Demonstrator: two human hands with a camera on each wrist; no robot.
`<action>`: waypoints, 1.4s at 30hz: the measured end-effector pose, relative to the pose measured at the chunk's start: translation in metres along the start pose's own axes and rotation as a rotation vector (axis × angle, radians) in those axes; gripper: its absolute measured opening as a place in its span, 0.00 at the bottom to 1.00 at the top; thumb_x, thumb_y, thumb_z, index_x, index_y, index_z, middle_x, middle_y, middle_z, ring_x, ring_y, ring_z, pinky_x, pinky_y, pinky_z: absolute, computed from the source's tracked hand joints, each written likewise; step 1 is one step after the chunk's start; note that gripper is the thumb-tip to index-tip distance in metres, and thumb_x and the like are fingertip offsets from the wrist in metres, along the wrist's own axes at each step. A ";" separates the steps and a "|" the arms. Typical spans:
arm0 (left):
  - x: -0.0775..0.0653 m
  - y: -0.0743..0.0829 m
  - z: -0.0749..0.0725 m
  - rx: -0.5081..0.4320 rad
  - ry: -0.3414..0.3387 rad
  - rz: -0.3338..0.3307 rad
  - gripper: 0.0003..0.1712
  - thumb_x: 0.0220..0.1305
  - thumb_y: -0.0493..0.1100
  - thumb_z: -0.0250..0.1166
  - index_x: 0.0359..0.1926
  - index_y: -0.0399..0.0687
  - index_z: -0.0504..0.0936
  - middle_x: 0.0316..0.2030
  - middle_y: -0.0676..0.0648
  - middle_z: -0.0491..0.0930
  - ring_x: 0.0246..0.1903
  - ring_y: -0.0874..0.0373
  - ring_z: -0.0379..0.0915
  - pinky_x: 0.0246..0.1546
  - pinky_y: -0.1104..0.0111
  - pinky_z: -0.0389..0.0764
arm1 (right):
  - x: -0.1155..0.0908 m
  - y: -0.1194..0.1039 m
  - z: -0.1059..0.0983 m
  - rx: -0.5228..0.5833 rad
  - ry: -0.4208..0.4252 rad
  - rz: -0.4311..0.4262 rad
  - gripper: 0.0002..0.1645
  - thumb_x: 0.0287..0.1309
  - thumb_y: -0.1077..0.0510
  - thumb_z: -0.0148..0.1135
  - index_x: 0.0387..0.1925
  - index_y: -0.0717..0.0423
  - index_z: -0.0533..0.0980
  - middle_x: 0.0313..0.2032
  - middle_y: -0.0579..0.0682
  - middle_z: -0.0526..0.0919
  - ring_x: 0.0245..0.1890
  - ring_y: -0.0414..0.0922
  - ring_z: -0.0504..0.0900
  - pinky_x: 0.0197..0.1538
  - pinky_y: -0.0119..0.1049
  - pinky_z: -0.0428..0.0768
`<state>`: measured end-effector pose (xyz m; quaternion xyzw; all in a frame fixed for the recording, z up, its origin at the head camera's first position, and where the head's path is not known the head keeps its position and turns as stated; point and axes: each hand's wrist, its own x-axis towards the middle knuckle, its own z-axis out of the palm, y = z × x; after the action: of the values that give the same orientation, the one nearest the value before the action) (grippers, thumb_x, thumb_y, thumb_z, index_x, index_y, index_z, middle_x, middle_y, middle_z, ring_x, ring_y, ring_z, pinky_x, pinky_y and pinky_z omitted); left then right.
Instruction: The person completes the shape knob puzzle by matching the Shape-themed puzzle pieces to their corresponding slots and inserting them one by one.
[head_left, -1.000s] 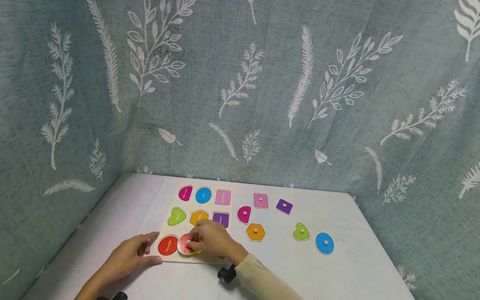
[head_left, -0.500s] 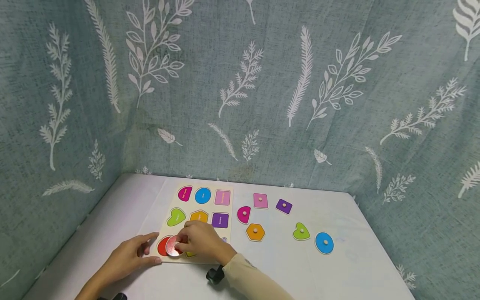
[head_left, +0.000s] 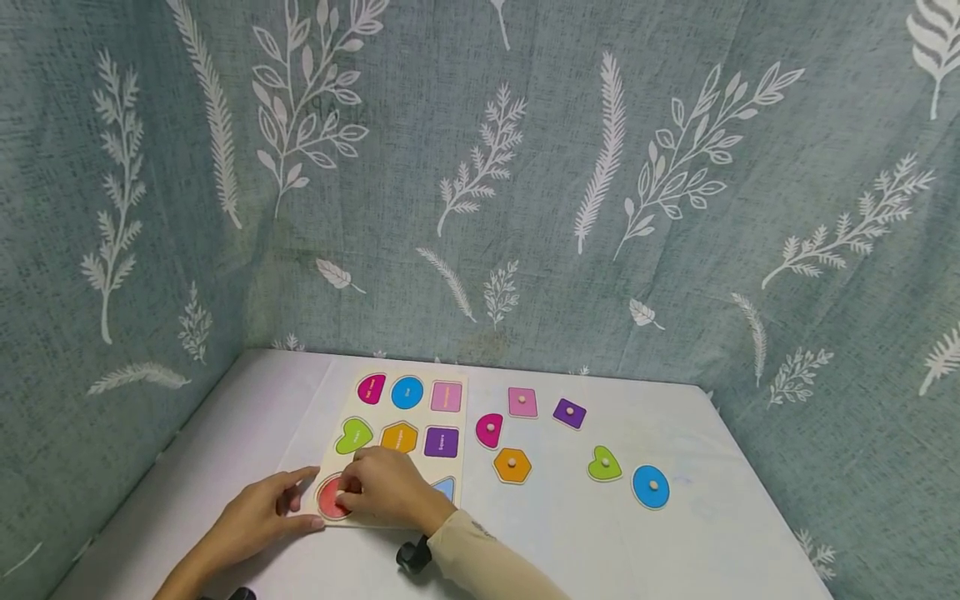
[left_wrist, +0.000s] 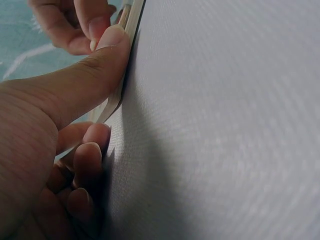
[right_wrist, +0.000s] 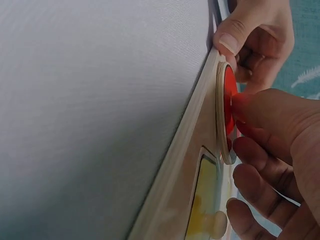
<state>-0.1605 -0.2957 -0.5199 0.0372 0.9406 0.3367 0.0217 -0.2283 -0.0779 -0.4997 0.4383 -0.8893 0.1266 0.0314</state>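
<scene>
A cream shape puzzle board (head_left: 378, 415) lies on the white table. My right hand (head_left: 390, 492) pinches the knob of a red circle piece (right_wrist: 229, 100), which sits over the matching round recess at the board's near left corner. In the right wrist view the piece's rim stands a little proud of the board. At that same corner my left hand (head_left: 258, 512) holds the board, thumb on the near edge and fingers along the left side. A yellow piece (right_wrist: 202, 200) with a knob lies in its recess beside the red one, hidden by my right hand in the head view.
Right of the board lie knobbed pieces: a pink rectangle (head_left: 522, 402), a purple square (head_left: 568, 414), a magenta half round (head_left: 489, 431), an orange hexagon (head_left: 512, 467), a green heart (head_left: 603, 464) and a blue oval (head_left: 650, 487). A patterned curtain (head_left: 480, 208) hangs behind the table.
My right hand has moved left with the red circle piece, from beside the round recess to right over it. The left hand stays at the board's corner.
</scene>
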 end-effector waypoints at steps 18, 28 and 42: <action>0.000 -0.001 0.001 0.008 0.000 0.047 0.50 0.46 0.60 0.82 0.65 0.36 0.78 0.28 0.54 0.69 0.27 0.65 0.63 0.26 0.70 0.65 | 0.010 -0.003 0.003 0.000 -0.020 0.025 0.10 0.65 0.43 0.69 0.41 0.40 0.89 0.27 0.31 0.73 0.29 0.29 0.68 0.32 0.18 0.64; -0.003 -0.003 0.000 0.020 0.017 0.086 0.48 0.47 0.59 0.82 0.64 0.36 0.78 0.29 0.54 0.69 0.27 0.66 0.62 0.25 0.70 0.64 | 0.010 -0.003 0.004 -0.017 -0.036 0.020 0.11 0.65 0.42 0.69 0.43 0.39 0.89 0.27 0.32 0.74 0.29 0.29 0.68 0.33 0.19 0.64; -0.001 0.002 0.001 0.007 0.002 -0.017 0.51 0.43 0.59 0.84 0.64 0.35 0.78 0.28 0.52 0.69 0.28 0.59 0.65 0.27 0.70 0.67 | 0.002 0.016 -0.007 0.036 -0.069 0.014 0.10 0.65 0.43 0.70 0.42 0.40 0.88 0.29 0.31 0.76 0.32 0.28 0.70 0.38 0.18 0.67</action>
<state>-0.1596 -0.2933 -0.5194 0.0288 0.9421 0.3334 0.0234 -0.2420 -0.0682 -0.4954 0.4368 -0.8904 0.1276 -0.0080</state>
